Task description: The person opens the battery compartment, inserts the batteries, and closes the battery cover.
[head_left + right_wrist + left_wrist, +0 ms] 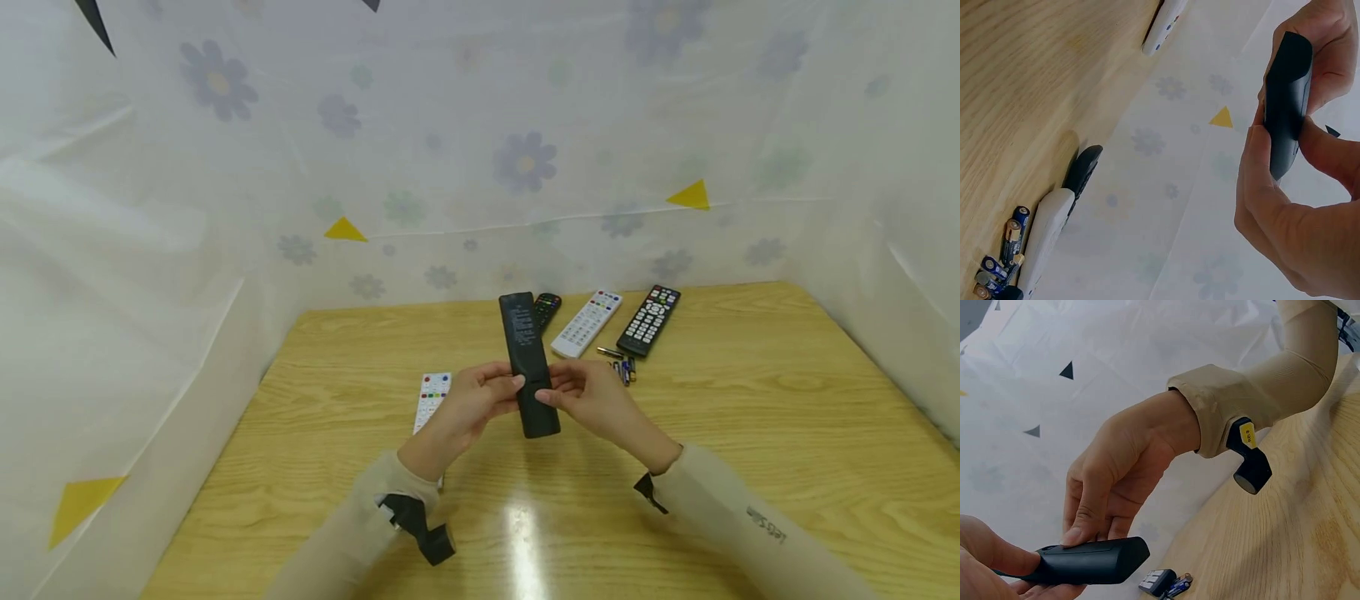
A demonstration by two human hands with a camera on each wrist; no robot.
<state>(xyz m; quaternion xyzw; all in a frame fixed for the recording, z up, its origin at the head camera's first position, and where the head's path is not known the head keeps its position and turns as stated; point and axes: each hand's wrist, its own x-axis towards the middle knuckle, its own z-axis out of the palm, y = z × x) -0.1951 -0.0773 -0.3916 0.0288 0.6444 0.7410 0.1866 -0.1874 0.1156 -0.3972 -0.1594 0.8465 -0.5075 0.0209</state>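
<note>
Both hands hold a black remote control (527, 333) above the table, its back with printed label text turned up toward me. My left hand (476, 398) grips its left edge, thumb on the back near the battery cover. On the opposite edge my right hand (600, 404) pinches the remote, its thumb lying on the back slightly lower. The left wrist view shows the remote's rounded end (1104, 561), with the right thumb pressing its upper face. In the right wrist view, the right hand's fingers (1257, 156) lie along one side and its thumb along the other.
Behind the held remote lie another black remote (549, 308), a white remote (587, 323) and a black remote with white buttons (649, 321). Several loose batteries (625, 369) lie near them. A white remote (431, 400) is partly hidden under the left forearm. Flowered sheeting (450, 167) encloses the wooden table (787, 400).
</note>
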